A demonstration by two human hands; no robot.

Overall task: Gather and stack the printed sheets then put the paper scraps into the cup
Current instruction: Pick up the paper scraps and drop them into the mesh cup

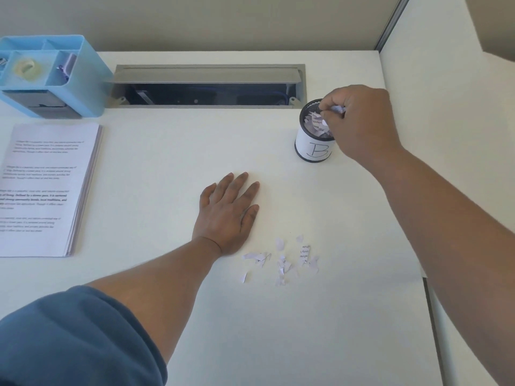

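Hands: our left hand [228,213] lies flat on the desk [334,330], fingers straight; our right hand [359,121] pinches scraps over the cup [312,146].
Cups: one (marked B).
Sheets: one stack [47,188], far left.
Loose scraps [281,260]: about ten.

There is just one camera, worn on the person's head. It looks forward and down at the white desk [195,151] from close above. Both arms reach out from the bottom edge toward the back wall [223,20].
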